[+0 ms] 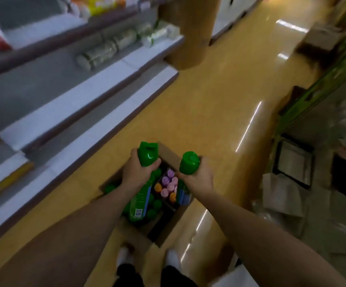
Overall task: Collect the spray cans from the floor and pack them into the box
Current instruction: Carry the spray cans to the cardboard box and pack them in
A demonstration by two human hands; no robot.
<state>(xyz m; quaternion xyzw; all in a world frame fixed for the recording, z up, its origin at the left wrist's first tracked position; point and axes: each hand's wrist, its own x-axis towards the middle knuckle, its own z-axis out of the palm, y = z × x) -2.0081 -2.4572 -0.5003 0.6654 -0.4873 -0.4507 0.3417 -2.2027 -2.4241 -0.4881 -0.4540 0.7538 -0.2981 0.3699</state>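
Both arms (81,228) stretch fwd over box (169,225), which sits on floor (209,104) beside shelf (89,112) base at left. Fingers of left grip (136,172) curl round green can (141,201) just under its cap; can is tilted, lower end over box's left half. Similarly, right grip (199,177) wraps 2nd green can (189,163) near its top, above box's right edge. Inside box: green caps (154,205) at left, purple/orange caps (169,184) at right.

The left hand (139,175) grips one green spray can (140,201) and the right hand (199,180) grips another green can (189,162), both above the open cardboard box (168,153) on the yellow floor (209,100). Green caps (157,204) and purple caps (169,184) show inside it.
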